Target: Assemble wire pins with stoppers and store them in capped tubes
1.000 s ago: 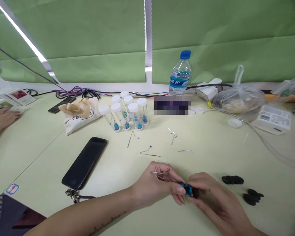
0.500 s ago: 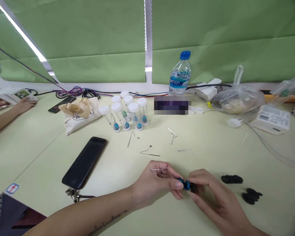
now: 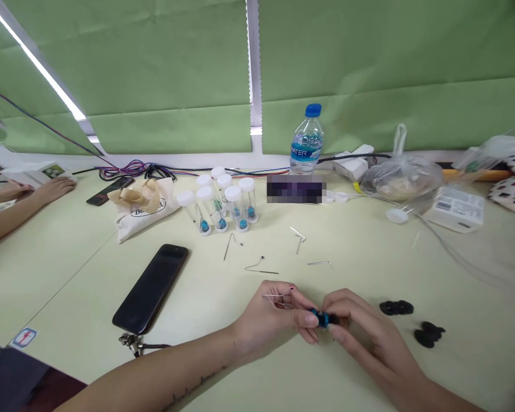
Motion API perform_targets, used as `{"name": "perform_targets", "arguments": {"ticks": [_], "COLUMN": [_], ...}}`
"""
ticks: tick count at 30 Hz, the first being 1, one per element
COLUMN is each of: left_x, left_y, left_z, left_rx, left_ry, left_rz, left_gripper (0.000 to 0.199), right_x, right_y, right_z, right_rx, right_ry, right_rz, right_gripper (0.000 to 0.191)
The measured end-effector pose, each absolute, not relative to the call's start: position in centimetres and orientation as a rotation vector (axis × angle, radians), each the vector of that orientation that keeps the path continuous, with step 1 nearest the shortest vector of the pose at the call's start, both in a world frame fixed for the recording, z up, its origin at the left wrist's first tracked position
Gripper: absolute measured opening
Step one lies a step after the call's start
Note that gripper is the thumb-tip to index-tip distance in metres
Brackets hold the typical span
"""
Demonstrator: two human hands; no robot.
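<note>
A small blue-and-black cylindrical part [image 3: 325,319] is between my two hands, in front of me. My left hand [image 3: 274,315] pinches its blue end between thumb and fingers. A thin bent wire [image 3: 277,295] with a small red spot at its end also lies across the fingers of that hand. My right hand [image 3: 369,337] has its thumb and fingertips closed on the dark end of the part, which they partly hide. Beyond my hands lie a bent wire [image 3: 261,272] with a dark ball tip and an L-shaped hex key [image 3: 320,263].
Black disc-like pieces [image 3: 396,308] lie right of my hands. On the left rest a phone [image 3: 152,289] and a cloth bag [image 3: 148,214]. Behind stand several white-capped clear tubes [image 3: 206,209] and a water bottle [image 3: 306,146]. A co-worker's hands [image 3: 54,189] are at far left.
My right fingers have shifted slightly left along the part, covering more of its dark end. My left hand keeps its pinch. The whole view has tilted a little.
</note>
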State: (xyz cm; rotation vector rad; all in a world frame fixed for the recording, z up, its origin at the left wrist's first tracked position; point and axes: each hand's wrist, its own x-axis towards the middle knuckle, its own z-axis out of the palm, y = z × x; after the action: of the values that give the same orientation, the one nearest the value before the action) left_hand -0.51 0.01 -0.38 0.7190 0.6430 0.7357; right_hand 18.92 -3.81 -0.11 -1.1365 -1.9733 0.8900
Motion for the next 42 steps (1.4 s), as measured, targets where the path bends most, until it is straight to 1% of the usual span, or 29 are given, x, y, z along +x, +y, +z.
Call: {"name": "perform_targets", "arguments": {"ticks": [6,11,14,19,21,23,28,33,36,42], "left_x": [-0.6,-0.7,-0.6,-0.4,-0.4,-0.3,-0.4,-0.2,-0.2,-0.3], "left_y": [0.4,0.6,0.5,0.3,0.2,0.2,0.2,0.1,-0.1,0.1], "left_z": [-0.3,-0.5,-0.6,-0.4,-0.3,-0.3,-0.5,-0.9,-1.2,-1.3], "left_rx": [0.750,0.795,0.794,0.806,0.814,0.808,0.790,0.765,0.753,0.747], "left_ry": [0.683,0.683,0.669,0.664,0.657,0.655,0.658,0.636,0.619,0.635], "left_rz": [0.774,0.811,0.812,0.807,0.795,0.788,0.801,0.794,0.794,0.821], "left_gripper": [0.029,0.030,0.030,0.029,0.027,0.026,0.025,0.024,0.023,0.022], "right_x": [18.7,18.8,19.0,18.9,18.8,18.8,18.7,19.0,19.2,19.0], "right_y": [-3.5,-3.5,-3.5,-3.7,-3.8,-3.8,-3.8,-3.8,-3.8,-3.9], "right_z": [-0.6,-0.9,-0.9,-0.7,-0.6,-0.6,-0.8,-0.8,-0.9,-1.4], "right_rx": [-1.122,-1.094,-1.115,-1.165,-1.176,-1.180,-1.107,-1.066,-1.070,-1.101], "right_ry": [-1.933,-1.893,-1.884,-1.917,-1.913,-1.900,-1.909,-1.916,-1.934,-1.943], "right_rz": [0.819,0.844,0.867,0.969,0.974,0.956,0.888,0.852,0.833,0.672], "right_gripper": [0.006,0.011,0.010,0.026,0.028,0.024,0.008,0.003,0.006,0.024]}}
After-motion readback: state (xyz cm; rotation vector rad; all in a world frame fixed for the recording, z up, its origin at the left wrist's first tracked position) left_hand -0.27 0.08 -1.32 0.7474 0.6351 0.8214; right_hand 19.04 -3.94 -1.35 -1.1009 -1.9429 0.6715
